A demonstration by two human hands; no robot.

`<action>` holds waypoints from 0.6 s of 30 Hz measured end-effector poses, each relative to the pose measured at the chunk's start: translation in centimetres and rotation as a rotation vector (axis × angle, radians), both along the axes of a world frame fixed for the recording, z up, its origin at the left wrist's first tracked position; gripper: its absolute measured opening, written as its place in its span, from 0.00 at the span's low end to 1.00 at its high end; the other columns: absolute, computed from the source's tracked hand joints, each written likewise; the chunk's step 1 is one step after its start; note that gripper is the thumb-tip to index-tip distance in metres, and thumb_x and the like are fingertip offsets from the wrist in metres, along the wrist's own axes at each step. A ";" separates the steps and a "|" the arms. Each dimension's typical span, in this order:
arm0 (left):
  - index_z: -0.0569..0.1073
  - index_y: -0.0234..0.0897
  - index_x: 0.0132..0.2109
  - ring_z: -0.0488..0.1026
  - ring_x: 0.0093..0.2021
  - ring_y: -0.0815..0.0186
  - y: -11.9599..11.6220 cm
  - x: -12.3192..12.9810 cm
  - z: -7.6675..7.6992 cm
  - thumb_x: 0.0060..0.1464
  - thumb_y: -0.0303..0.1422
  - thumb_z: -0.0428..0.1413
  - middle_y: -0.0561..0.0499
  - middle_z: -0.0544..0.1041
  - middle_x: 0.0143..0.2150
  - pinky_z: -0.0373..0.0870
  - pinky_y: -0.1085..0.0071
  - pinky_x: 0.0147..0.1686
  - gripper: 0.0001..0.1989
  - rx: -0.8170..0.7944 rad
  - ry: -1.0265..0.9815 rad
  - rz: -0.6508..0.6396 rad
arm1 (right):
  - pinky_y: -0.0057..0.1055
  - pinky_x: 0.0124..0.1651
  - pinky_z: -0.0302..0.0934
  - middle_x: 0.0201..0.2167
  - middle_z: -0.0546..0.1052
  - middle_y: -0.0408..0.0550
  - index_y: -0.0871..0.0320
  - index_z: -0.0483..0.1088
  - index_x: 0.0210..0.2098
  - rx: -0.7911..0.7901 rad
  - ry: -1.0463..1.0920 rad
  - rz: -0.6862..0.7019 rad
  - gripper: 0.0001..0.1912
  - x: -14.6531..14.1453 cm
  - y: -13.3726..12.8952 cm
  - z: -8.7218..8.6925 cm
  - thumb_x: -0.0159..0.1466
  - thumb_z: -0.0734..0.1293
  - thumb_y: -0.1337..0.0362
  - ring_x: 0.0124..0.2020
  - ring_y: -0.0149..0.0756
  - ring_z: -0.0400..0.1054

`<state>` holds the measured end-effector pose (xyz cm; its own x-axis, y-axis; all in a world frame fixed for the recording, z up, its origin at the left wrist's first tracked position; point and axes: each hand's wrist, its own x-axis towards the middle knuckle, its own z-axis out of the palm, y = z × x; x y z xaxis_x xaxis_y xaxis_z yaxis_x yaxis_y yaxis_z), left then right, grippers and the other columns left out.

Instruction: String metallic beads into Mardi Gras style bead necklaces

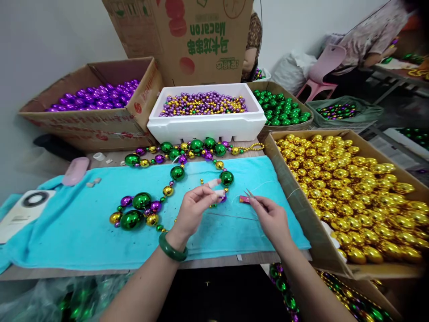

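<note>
A person's left hand hangs above a blue towel, thumb and forefinger, both in white wraps, drawn nearly together at a strand of beads; whether they pinch anything is too small to tell. The right hand is closed around a slim pointed tool, a small red piece showing just beside its tips.

The strand's near stretch lies to the left of the tool, between the two hands, and the left hand is clearly the nearer: its fingertips are just beside the beads, while the tool's tips stand apart from them. The tool's long axis slants away from the person and leftward; the strand's near stretch runs roughly toward the person, down from a large green bead. Fine thread crosses the towel between the hands.

Farther out, the strand curves across the towel's far edge and back to a cluster at left. A green bangle circles the left wrist. Gold beads fill a cardboard box at right; beyond the towel, a white tub of small mixed beads stands between purple beads and green beads.
</note>
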<state>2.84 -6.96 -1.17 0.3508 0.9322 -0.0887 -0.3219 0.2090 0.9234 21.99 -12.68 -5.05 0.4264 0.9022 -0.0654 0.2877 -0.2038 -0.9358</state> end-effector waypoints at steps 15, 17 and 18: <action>0.78 0.39 0.32 0.59 0.62 0.55 0.3 0.8 2.1 0.51 0.33 0.57 0.47 0.68 0.58 0.56 0.56 0.58 0.05 0.375 0.381 0.018 | 0.23 0.17 0.51 0.22 0.72 0.42 0.56 0.73 0.33 0.137 0.792 0.400 0.09 -5.1 2.4 4.2 0.52 0.70 0.61 0.19 0.26 0.61; 0.77 0.38 0.34 0.63 0.59 0.57 0.5 0.8 1.9 0.52 0.33 0.57 0.46 0.72 0.54 0.59 0.58 0.56 0.05 0.367 0.374 0.097 | 0.23 0.17 0.49 0.18 0.71 0.40 0.58 0.72 0.27 0.115 0.718 0.352 0.06 -4.7 2.7 4.4 0.51 0.71 0.62 0.16 0.24 0.59; 0.77 0.38 0.35 0.65 0.56 0.59 0.4 0.8 1.6 0.52 0.33 0.56 0.46 0.73 0.51 0.61 0.60 0.54 0.06 0.384 0.404 0.156 | 0.23 0.17 0.49 0.17 0.70 0.39 0.59 0.72 0.26 0.126 0.633 0.321 0.06 -4.1 2.8 4.7 0.52 0.71 0.63 0.16 0.23 0.58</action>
